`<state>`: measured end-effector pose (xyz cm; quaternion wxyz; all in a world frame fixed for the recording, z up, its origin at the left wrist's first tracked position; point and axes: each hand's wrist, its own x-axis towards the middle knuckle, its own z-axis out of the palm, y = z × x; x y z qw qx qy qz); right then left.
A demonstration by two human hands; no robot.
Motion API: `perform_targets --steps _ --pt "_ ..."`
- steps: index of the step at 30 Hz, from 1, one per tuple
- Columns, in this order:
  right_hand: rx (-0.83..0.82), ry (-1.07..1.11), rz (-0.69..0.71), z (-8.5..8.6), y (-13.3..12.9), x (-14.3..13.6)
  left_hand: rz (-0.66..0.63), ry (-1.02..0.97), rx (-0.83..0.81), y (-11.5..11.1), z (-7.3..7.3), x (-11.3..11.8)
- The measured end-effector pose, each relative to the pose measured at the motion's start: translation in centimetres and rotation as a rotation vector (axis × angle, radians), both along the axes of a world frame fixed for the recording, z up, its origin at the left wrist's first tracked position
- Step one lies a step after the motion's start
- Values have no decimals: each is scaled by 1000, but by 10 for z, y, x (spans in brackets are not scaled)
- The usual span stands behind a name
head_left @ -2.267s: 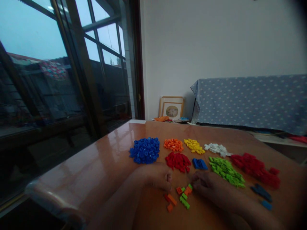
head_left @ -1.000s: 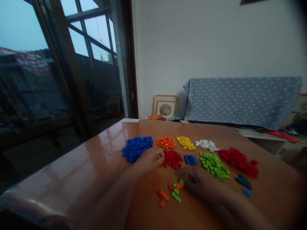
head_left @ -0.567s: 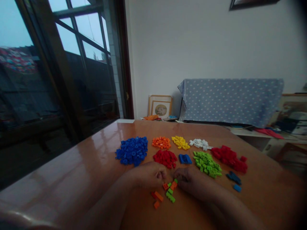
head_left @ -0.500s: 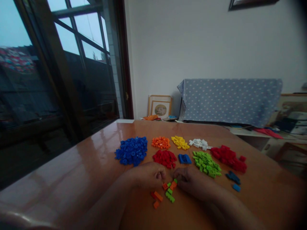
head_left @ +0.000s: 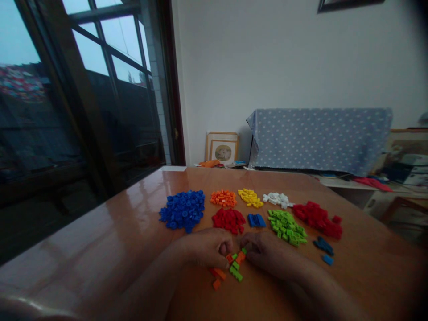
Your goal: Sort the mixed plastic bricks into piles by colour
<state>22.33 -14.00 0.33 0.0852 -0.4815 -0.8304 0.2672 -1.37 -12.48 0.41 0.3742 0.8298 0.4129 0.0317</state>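
Note:
My left hand (head_left: 206, 248) rests on the table with curled fingers, its thumb at an orange building brick (head_left: 229, 258). What its fingertips hold, if anything, is hidden. My right hand (head_left: 269, 252) is closed too, with its fingertips at a small green building brick (head_left: 244, 251). Between the hands lie another orange brick (head_left: 240, 257) and green bricks (head_left: 236, 273), close together; I cannot tell which are joined. Below my left hand are a loose orange brick (head_left: 216, 284) and a longer orange brick (head_left: 220, 273) beside a red one.
Sorted brick piles lie beyond my hands: blue (head_left: 183, 210), orange (head_left: 223, 198), yellow (head_left: 250, 198), white (head_left: 277, 199), red (head_left: 229, 220), green (head_left: 286, 228) and red at right (head_left: 317, 219). Blue plates (head_left: 256, 220) sit mid-table. Darker blue pieces (head_left: 323, 245) lie right.
My left thumb has come down to the orange brick and now covers part of the longer orange one. My right hand has barely moved. The view has shifted slightly.

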Motion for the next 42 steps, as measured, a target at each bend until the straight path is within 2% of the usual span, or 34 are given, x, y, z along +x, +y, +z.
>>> perform_targets --steps 5,8,12,16,19,21,26,34,42 --pt "20 -6 38 -1 1 1 -40 -13 46 -1 -1 2" --pt "10 -4 36 -3 1 2 -11 -30 60 2 -1 -3" --pt "-14 30 50 -7 3 5 135 -114 144 14 -2 -14" --pt "-4 51 33 -9 4 7 365 -217 257 31 -4 -22" --pt "2 48 20 -7 3 5 493 -220 372 42 -4 -22" --pt "5 33 17 -4 2 5 535 -188 455 49 -2 -22" --pt "29 21 26 0 0 5 557 -30 575 73 3 -21" --pt "62 44 25 -4 3 8 566 99 595 120 12 -11" --pt "70 40 9 -5 4 8 583 138 595 157 4 -2"
